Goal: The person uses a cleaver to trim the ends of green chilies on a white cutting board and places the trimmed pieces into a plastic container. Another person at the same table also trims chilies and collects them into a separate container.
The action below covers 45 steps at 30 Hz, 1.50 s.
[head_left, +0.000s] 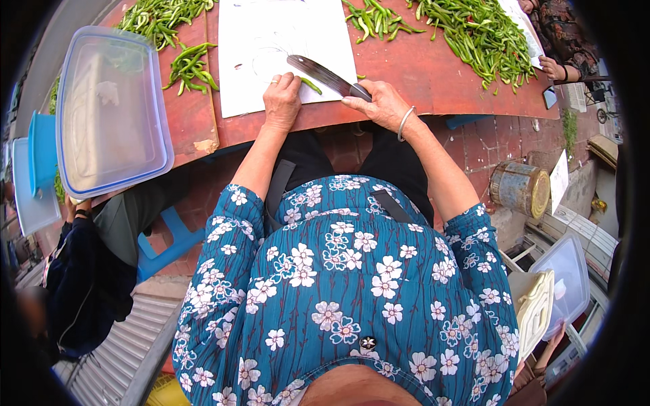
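Note:
My right hand [378, 104] grips the dark handle of a kitchen knife [325, 75], whose broad blade slants up and left above a white cutting board [244, 66]. Near the board's front edge, my left hand [283, 99] rests with its fingers curled, the fingertips hidden from the camera. A single green chili pepper [311, 86] lies just right of those fingers, under the blade's side; whether the hand touches it cannot be told. Small piles of green chili peppers lie on the red table left [189, 68] and right [376, 21] of the board.
Larger heaps of peppers lie at the back left [162, 20] and back right [482, 40]. A lidded plastic container [114, 111] stands at the left table edge, beside a seated person. Another person's hand [551, 67] is at the far right, near a phone [549, 97]. A rusty tin [519, 189] stands lower right.

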Tool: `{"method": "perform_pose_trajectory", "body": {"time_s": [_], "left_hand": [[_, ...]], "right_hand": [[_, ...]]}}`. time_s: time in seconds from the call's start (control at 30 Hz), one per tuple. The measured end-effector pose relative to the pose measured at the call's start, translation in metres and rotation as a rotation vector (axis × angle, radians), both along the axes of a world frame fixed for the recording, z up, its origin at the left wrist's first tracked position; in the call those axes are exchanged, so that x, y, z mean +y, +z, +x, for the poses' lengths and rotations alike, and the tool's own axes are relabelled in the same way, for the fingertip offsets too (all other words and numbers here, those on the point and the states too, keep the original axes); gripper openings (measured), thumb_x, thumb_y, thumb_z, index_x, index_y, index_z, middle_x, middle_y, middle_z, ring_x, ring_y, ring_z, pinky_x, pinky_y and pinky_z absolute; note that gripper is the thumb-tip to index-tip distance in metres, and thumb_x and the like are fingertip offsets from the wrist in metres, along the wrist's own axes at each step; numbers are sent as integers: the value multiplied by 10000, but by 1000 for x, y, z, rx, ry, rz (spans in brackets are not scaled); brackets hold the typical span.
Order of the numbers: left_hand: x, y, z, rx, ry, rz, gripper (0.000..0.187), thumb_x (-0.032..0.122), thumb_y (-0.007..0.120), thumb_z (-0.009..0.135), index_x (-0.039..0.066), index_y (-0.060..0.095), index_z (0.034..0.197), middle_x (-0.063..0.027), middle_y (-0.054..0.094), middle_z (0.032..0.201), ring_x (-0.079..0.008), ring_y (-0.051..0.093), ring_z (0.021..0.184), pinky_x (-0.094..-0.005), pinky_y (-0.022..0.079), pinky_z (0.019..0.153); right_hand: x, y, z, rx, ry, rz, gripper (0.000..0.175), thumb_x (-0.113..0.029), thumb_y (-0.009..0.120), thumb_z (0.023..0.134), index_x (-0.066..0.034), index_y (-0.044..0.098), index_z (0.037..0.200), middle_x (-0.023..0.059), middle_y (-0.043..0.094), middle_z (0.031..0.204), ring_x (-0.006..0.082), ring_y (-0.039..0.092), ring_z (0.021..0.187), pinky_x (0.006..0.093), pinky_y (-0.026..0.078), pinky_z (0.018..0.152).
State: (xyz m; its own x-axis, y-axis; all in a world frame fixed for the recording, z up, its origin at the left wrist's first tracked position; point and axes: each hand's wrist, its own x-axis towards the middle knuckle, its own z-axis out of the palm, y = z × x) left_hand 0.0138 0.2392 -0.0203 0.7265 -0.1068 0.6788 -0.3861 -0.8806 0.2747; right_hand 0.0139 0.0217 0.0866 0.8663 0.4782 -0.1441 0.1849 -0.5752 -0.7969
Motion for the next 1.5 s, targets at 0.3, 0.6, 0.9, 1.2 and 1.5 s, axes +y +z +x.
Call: {"method": "perform_pose_trajectory", "body": {"time_s": [0.3, 0.6, 0.9, 1.2, 1.5], "left_hand": [[-4, 3, 1, -37, -31, 33, 144, -3, 543, 614, 27, 562, 753, -88, 557, 796, -253, 546, 712, -337, 471, 592], [-4, 3, 0, -18, -44, 34, 168, -6, 538, 610, 21, 571, 772, -86, 555, 798, -253, 544, 707, -325, 476, 594], [-3, -4, 1, -50, -35, 42, 227, -15, 547, 609, 8, 596, 829, -88, 558, 806, -255, 551, 716, -335, 482, 579], [3, -21, 6, -41, -71, 94, 299, -67, 540, 594, -15, 611, 880, -124, 596, 884, -295, 565, 756, -365, 488, 643], [5, -21, 9, -41, -52, 77, 287, -51, 524, 614, -18, 620, 882, -124, 603, 879, -298, 568, 767, -363, 492, 652]], "right_hand": [[-4, 16, -4, 77, 17, -62, 371, -355, 648, 804, 10, 602, 844, 34, 488, 608, 128, 455, 586, 305, 393, 547], [-2, 21, -8, 166, -38, -55, 397, -391, 621, 804, 1, 615, 864, 122, 553, 624, 230, 533, 591, 363, 426, 579], [4, 5, -8, 58, -20, -235, 467, -461, 618, 781, 2, 592, 844, 218, 615, 789, 356, 604, 778, 410, 464, 686], [8, 11, -15, -56, 16, -391, 496, -476, 589, 793, 14, 554, 858, 234, 608, 788, 385, 595, 809, 440, 468, 700], [19, -12, -3, -112, 1, -321, 502, -490, 600, 778, 3, 547, 856, 228, 607, 813, 391, 591, 800, 451, 466, 687]]}}
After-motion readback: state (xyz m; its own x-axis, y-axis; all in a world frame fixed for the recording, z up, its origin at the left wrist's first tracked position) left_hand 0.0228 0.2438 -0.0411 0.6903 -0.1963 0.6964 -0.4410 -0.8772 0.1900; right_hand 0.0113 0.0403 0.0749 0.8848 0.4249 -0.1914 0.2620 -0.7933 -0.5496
